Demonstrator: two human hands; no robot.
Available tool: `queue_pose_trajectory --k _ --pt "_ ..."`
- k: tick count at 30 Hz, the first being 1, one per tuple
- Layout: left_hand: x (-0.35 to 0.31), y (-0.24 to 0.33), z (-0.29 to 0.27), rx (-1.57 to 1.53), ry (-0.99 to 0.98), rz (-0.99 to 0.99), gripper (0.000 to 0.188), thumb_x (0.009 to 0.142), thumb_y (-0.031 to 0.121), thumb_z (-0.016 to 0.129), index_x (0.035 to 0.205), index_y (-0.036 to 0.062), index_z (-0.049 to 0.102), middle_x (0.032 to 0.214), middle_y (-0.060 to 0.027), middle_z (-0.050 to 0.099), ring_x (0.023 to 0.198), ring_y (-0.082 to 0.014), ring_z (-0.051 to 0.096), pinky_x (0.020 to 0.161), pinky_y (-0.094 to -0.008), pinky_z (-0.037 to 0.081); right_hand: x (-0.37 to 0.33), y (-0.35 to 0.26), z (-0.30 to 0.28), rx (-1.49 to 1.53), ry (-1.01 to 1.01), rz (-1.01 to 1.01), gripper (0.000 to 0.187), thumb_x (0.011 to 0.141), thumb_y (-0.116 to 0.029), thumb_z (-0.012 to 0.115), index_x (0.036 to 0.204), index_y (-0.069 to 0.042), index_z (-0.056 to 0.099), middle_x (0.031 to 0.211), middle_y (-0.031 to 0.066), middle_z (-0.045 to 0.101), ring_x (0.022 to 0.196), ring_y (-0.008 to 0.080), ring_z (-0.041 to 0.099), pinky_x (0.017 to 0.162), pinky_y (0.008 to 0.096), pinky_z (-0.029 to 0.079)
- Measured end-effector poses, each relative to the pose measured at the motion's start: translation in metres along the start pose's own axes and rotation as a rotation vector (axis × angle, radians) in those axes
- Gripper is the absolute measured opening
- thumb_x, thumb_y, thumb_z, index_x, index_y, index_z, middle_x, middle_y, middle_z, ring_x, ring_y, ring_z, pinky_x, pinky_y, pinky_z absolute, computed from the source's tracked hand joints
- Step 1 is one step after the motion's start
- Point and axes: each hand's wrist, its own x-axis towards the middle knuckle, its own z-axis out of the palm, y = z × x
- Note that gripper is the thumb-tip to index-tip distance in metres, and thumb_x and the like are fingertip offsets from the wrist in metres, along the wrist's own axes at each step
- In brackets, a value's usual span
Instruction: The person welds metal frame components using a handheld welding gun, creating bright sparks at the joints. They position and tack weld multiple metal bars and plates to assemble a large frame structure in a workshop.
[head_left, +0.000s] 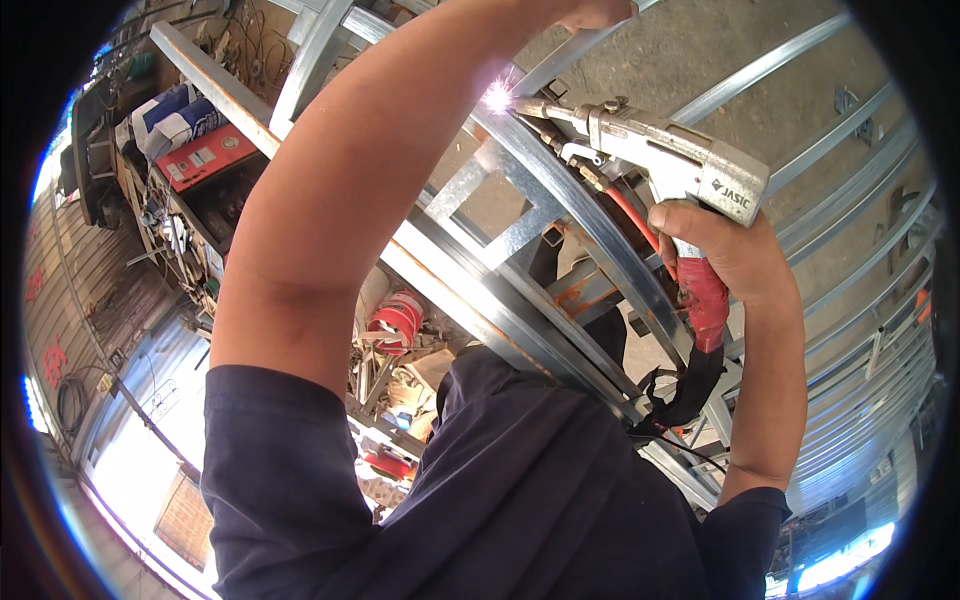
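Observation:
My right hand (725,245) is closed around the red-wrapped handle of a silver welding gun (650,145). The gun's narrow nozzle points left, and a bright violet-white spark (497,97) burns at its tip, against a joint of a galvanized metal frame (560,175). A red hose runs beneath the gun's body. My left arm reaches far forward across the frame. At the top edge my left hand (598,12) is partly cut off; its visible fingers look curled over a square metal tube (575,58), close beyond the spark.
Long metal bars (765,70) spread in parallel across the right side. Under the frame lies a concrete floor (640,50). At left stand a red-topped machine (205,160) and blue-and-white bags (170,120). A red bucket (398,318) sits among scrap below my left arm.

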Motion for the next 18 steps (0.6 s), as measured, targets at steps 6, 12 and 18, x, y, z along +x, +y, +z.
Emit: queue_pose_trajectory --k 6,12,18 --pt "-0.004 0.004 -0.007 -0.023 0.008 0.026 0.023 0.089 0.021 0.063 0.096 0.0033 0.076 0.092 -0.0209 0.074 0.085 -0.0383 0.073 0.076 -0.0497 0.056 -0.002 -0.003 0.002 0.013 -0.01 -0.018 0.032 0.085 -0.012 0.078 0.113 0.002 0.069 0.083 0.006 0.07 0.065 0.0144 0.064 0.059 0.0312 0.054" --pt "-0.016 0.009 -0.017 -0.092 0.003 0.0 0.022 0.089 0.021 0.064 0.095 0.0034 0.076 0.091 -0.0208 0.074 0.084 -0.0384 0.073 0.075 -0.0496 0.056 0.0 -0.003 -0.001 0.006 -0.011 -0.003 0.033 0.085 -0.013 0.077 0.114 0.002 0.069 0.084 0.0065 0.07 0.066 0.0148 0.065 0.059 0.0311 0.054" --pt "-0.01 0.005 -0.007 -0.03 0.015 0.065 0.022 0.088 0.021 0.065 0.094 0.0035 0.077 0.091 -0.0207 0.074 0.084 -0.0385 0.073 0.075 -0.0496 0.056 -0.002 -0.004 0.0 -0.014 -0.012 -0.019 0.04 0.085 -0.012 0.077 0.121 0.002 0.067 0.084 0.0053 0.068 0.066 0.0143 0.063 0.059 0.0311 0.053"
